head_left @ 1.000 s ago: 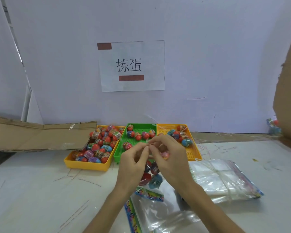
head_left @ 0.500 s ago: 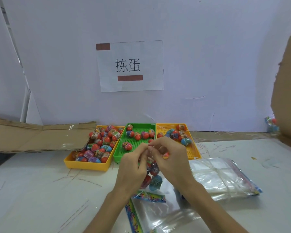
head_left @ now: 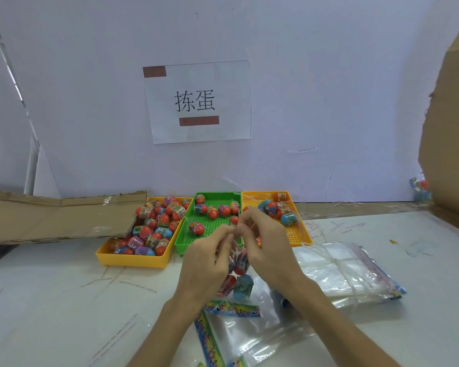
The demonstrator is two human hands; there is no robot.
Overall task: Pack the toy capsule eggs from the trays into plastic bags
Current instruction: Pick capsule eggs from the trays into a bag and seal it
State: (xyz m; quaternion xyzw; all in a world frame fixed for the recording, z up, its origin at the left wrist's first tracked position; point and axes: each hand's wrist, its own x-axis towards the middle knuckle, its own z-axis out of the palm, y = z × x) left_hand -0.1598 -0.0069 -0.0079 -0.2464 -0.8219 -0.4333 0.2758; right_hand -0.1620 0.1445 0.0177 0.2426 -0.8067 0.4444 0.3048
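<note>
Head view: the fingertips of the left hand [head_left: 210, 263] and right hand [head_left: 265, 247] meet and pinch the top edge of a clear plastic bag [head_left: 237, 271] between them, each thumb pressed against its forefinger on the film. The bag hangs from that pinch in front of the palms, above the white worktop [head_left: 51, 300], and holds several capsule eggs [head_left: 241, 286], red and blue ones showing through the plastic; its lower end is near a printed header strip [head_left: 232, 311] lying on the worktop. Under the forearms, at the near edge of the worktop, lie flat empty bags [head_left: 239, 337] with colourful printed borders. To the right of the right wrist, a tied stack of clear bags [head_left: 342, 274] rests on the worktop.

Beyond the hands, three trays stand side by side toward the far edge of the worktop. The left yellow tray [head_left: 133, 259] is heaped with eggs. The green tray [head_left: 180, 242] in the middle holds a scattered few. The right yellow tray [head_left: 302, 234] has a small cluster at its far end. The right hand partly hides the near ends of the green and right trays.

Flattened cardboard [head_left: 51, 215] lies at the far left edge. A paper sign [head_left: 199, 102] is fixed to the white wall behind. A brown cardboard box [head_left: 451, 141] rises at the right edge.
</note>
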